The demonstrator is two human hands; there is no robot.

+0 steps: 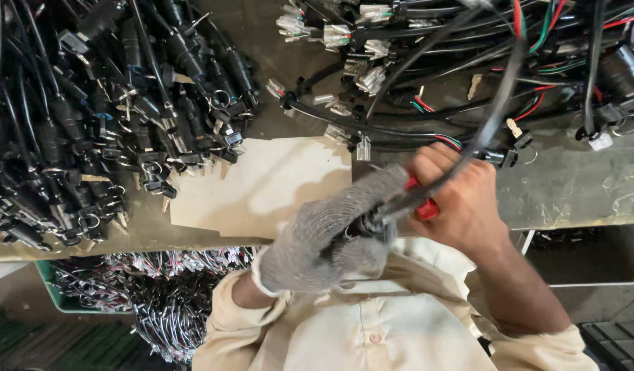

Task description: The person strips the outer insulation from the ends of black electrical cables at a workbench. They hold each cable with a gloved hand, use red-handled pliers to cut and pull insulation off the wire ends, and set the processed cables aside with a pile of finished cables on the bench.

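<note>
My left hand (330,237) wears a grey knitted glove and is closed around the end of a black cable at its fingers. My bare right hand (458,199) is right next to it, gripping a red-handled tool (427,208) together with the same black cable (497,110). The cable arcs up and away over the bench, blurred by motion. Both hands meet just above my cream shirt, at the near edge of the table. The tool's jaws are hidden between the hands.
A big heap of black key-switch harnesses (90,117) covers the left of the table (578,185). Wire harnesses with clear connectors (358,41) and red and green leads lie at the top right. A cardboard sheet (262,185) lies in the middle. A green crate of wires (159,295) sits below.
</note>
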